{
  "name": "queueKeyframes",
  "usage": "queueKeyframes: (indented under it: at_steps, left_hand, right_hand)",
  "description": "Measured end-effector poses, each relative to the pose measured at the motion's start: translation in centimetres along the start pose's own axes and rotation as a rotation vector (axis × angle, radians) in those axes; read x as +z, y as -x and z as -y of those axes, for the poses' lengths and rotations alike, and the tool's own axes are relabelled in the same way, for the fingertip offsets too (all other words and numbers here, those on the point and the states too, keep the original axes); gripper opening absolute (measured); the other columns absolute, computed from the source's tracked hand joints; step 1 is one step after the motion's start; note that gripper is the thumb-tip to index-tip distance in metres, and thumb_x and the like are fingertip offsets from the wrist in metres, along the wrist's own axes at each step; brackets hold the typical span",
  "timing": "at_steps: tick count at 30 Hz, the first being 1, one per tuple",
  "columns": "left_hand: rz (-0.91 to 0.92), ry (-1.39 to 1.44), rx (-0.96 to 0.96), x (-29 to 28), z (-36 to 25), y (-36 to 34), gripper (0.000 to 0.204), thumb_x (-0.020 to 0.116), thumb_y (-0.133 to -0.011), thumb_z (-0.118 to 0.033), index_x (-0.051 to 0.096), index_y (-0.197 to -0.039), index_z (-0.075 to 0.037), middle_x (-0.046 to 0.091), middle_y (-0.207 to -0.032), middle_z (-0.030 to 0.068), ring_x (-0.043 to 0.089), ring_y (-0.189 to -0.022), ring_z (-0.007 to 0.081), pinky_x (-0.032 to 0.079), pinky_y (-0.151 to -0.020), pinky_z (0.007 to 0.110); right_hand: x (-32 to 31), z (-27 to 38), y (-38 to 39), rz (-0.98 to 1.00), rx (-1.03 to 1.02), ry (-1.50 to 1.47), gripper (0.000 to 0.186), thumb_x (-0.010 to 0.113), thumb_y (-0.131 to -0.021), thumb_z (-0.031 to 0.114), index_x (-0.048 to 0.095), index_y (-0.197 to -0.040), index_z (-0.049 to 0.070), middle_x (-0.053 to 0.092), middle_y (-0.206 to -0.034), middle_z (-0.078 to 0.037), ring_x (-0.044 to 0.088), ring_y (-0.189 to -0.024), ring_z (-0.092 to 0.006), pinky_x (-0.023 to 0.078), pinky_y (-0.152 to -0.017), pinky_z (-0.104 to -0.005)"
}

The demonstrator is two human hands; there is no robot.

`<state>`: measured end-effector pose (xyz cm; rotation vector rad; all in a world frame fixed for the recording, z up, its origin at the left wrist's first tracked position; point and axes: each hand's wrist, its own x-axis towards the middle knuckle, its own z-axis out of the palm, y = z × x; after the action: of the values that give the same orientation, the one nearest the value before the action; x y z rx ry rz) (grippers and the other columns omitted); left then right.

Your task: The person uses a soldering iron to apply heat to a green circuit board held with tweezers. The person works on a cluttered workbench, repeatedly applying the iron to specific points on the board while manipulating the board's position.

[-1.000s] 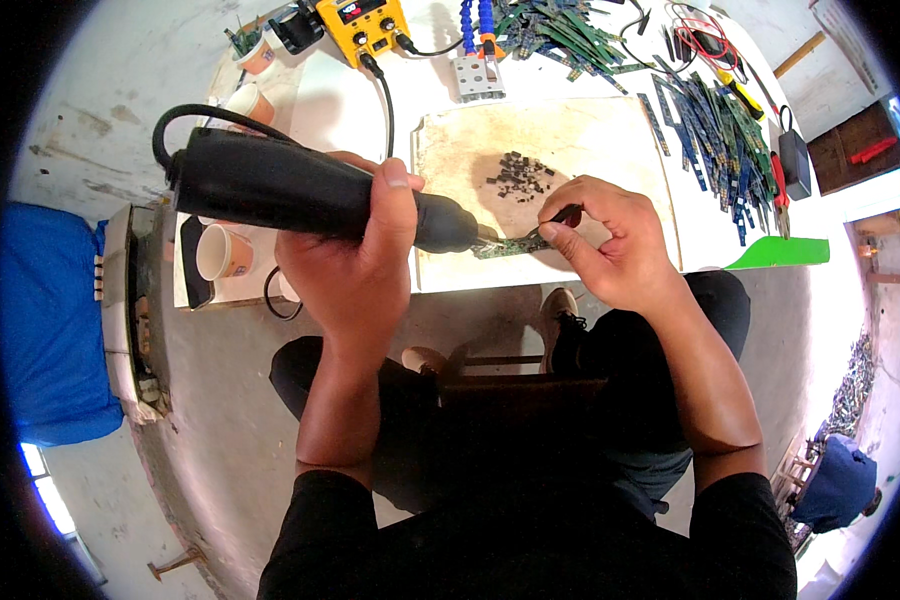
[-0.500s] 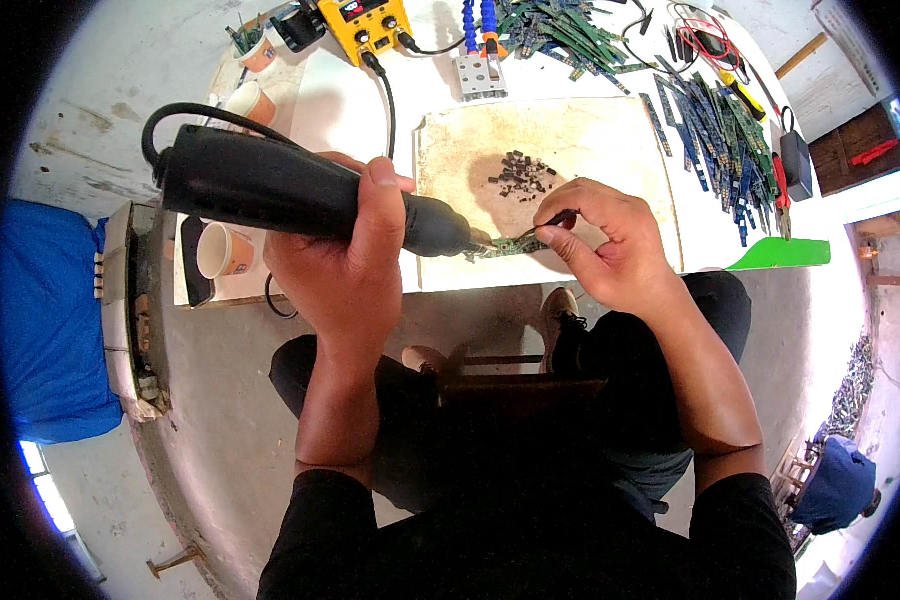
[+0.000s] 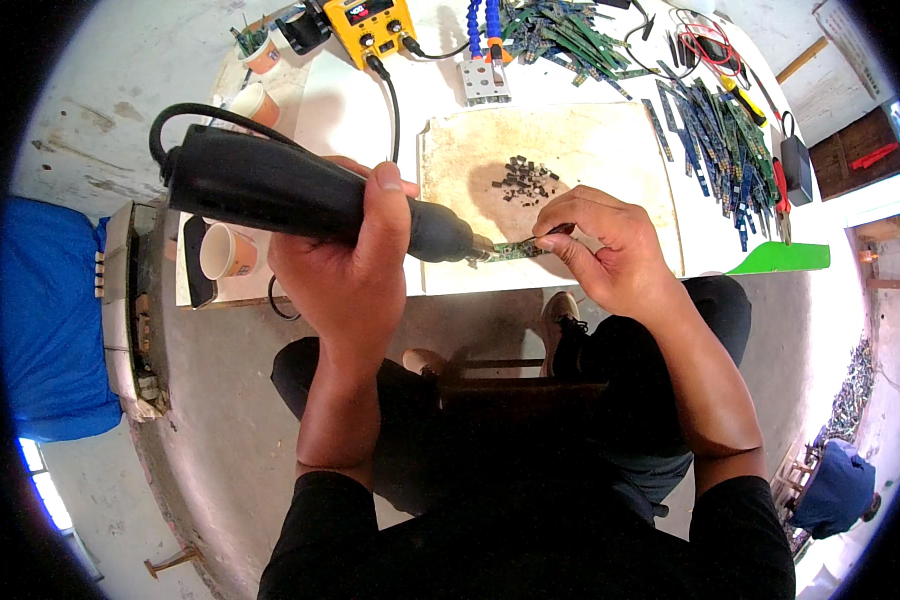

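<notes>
My left hand [image 3: 345,265] is wrapped round a thick black hot air gun [image 3: 270,185], its metal nozzle pointing right. The nozzle end is close to a small green circuit board strip [image 3: 515,251] at the near edge of a worn, pale work board [image 3: 460,140]. From the right, my right hand [image 3: 615,245] pinches slim dark tweezers [image 3: 560,230] between thumb and fingers, with their tips over the strip. Whether the tips grip a part is too small to tell. Just beyond the strip lies a loose pile of small black chips [image 3: 526,180].
A yellow hot air station [image 3: 368,30] stands at the back left, cabled to the gun. Paper cups [image 3: 227,251] line the left side. Piles of circuit board strips [image 3: 725,140] lie at the right and back. A metal block [image 3: 484,82] with blue hoses sits behind the work board.
The tweezers have shifted slightly at the strip, and more of the strip's green surface shows. Both hands keep their grips; the whole view has moved a little.
</notes>
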<state>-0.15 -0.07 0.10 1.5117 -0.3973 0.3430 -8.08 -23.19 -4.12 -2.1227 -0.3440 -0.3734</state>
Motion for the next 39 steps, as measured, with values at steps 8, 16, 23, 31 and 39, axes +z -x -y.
queueKeyframes:
  at_steps: [8, 16, 23, 31, 39]
  left_hand:
    - [-0.003, -0.018, -0.007, -0.1, -0.2, 0.1, 0.007, 0.071, -0.097, -0.004, 0.07, -0.097, 0.002, 0.076, -0.081, 0.0112, 0.074, -0.076, 0.0138, 0.056, -0.07, 0.023]
    - [-0.039, 0.004, -0.023, 0.0, -0.5, -0.1, 0.007, 0.071, -0.097, -0.005, 0.07, -0.098, 0.002, 0.076, -0.081, 0.0122, 0.075, -0.077, 0.0145, 0.057, -0.071, 0.024]
    - [-0.04, -0.023, -0.019, 0.0, -0.6, 0.0, 0.008, 0.071, -0.097, -0.004, 0.069, -0.098, 0.003, 0.076, -0.082, 0.0117, 0.075, -0.077, 0.0152, 0.057, -0.071, 0.025]
    - [-0.031, -0.019, 0.002, -0.1, -0.7, 0.2, 0.007, 0.07, -0.098, -0.005, 0.07, -0.094, 0.001, 0.076, -0.081, 0.009, 0.07, -0.07, 0.0104, 0.053, -0.067, 0.022]
    - [-0.024, -0.023, -0.003, -0.6, -1.2, 1.1, 0.006, 0.069, -0.098, -0.004, 0.069, -0.094, 0.0, 0.077, -0.082, 0.0084, 0.067, -0.071, 0.0085, 0.052, -0.068, 0.022]
  right_hand:
    - [0.1, -0.1, 0.1, -0.123, 0.043, -0.002, 0.01, 0.072, -0.093, -0.005, 0.071, -0.101, 0.0, 0.074, -0.097, -0.013, 0.072, -0.09, -0.0232, 0.055, -0.083, -0.0322]
    - [1.5, -1.4, -1.0, -0.244, 0.06, 0.077, 0.01, 0.074, -0.093, 0.003, 0.072, -0.103, 0.003, 0.073, -0.096, -0.015, 0.073, -0.089, -0.0313, 0.057, -0.08, -0.0374]
    - [2.2, -1.3, -1.8, -0.26, 0.081, 0.081, 0.012, 0.077, -0.092, 0.004, 0.073, -0.103, 0.002, 0.074, -0.096, -0.014, 0.072, -0.089, -0.0307, 0.057, -0.08, -0.0377]
    - [0.8, -1.0, -1.4, -0.318, 0.103, 0.061, 0.01, 0.077, -0.095, 0.002, 0.073, -0.104, -0.001, 0.074, -0.095, -0.008, 0.067, -0.086, -0.0143, 0.053, -0.081, -0.0283]
    - [-0.8, -1.6, -0.7, -0.402, 0.159, -0.052, 0.013, 0.077, -0.095, 0.005, 0.075, -0.107, 0.0, 0.075, -0.09, -0.007, 0.067, -0.08, -0.0115, 0.054, -0.076, -0.0277]
